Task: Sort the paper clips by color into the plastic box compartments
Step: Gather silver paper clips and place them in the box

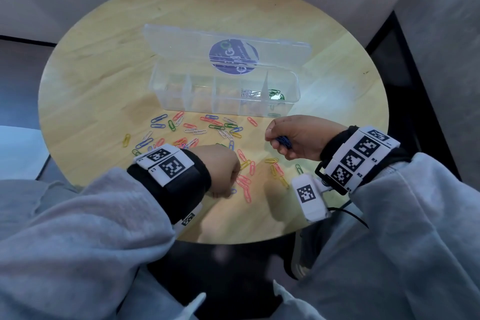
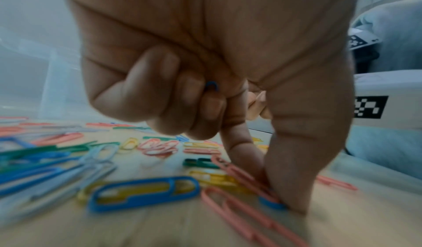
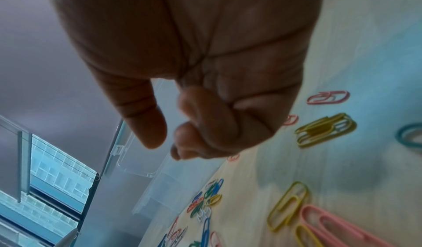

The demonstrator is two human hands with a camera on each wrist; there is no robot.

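Note:
The clear plastic box (image 1: 293, 101) stands open at mid-table. One compartment holds white clips (image 1: 250, 93), and the rightmost holds green clips (image 1: 275, 93). Loose paper clips (image 1: 207, 127) of several colours lie scattered in front of the box. My left hand (image 1: 228, 191) is down on the table. Its thumb and forefinger pinch a blue clip (image 2: 271, 202) among pink ones, while the curled fingers keep another blue clip (image 2: 212, 86) in the palm. My right hand (image 1: 275, 138) hovers above the table near the box's right end and holds a bunch of blue clips (image 1: 284, 142). In the right wrist view its fingers (image 3: 205, 139) are curled and the clips are hidden.
The round wooden table (image 1: 104, 60) has its front edge close to my arms. The box's lid (image 1: 181, 44) leans open behind it, with a round sticker (image 1: 233, 56) on it. Pink clips (image 1: 245, 184) and yellow clips (image 1: 275, 170) lie between my hands.

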